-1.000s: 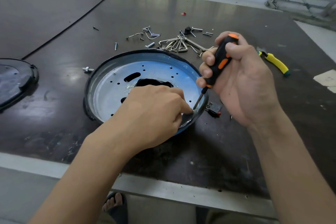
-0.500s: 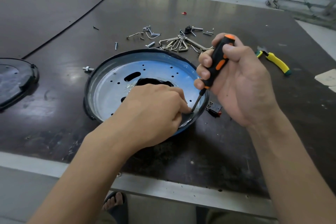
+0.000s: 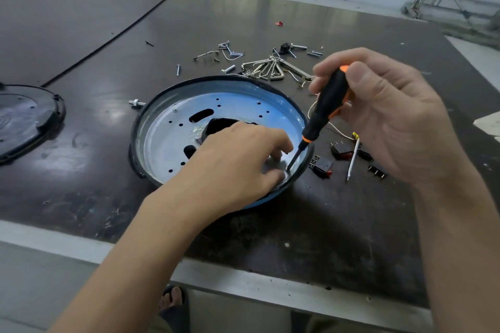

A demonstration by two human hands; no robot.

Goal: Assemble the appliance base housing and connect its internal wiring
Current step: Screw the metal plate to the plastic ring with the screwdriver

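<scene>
The base housing (image 3: 173, 130), a round metal dish with a black rim, lies on the dark table. My left hand (image 3: 235, 165) rests inside it at the near right. Its thumb and fingers are curled close together by the inner rim, and whatever is between them is hidden. My right hand (image 3: 392, 121) holds a black and orange screwdriver (image 3: 327, 105) by the upper handle with the fingertips. The shaft slants down to the left. Its tip (image 3: 288, 169) touches the housing's inner right wall, right beside my left fingertips.
Small black switches (image 3: 322, 166) (image 3: 342, 150), a thin white wire and a slim white tool (image 3: 353, 159) lie right of the housing. Hex keys (image 3: 267, 67) and loose screws are scattered behind it. A black round cover (image 3: 27, 116) sits at the far left. The table's front edge is near.
My right hand has shifted its grip up to the handle's top and moved right, uncovering the switches. The screwdriver tip stays at the same spot. My left hand has barely moved.
</scene>
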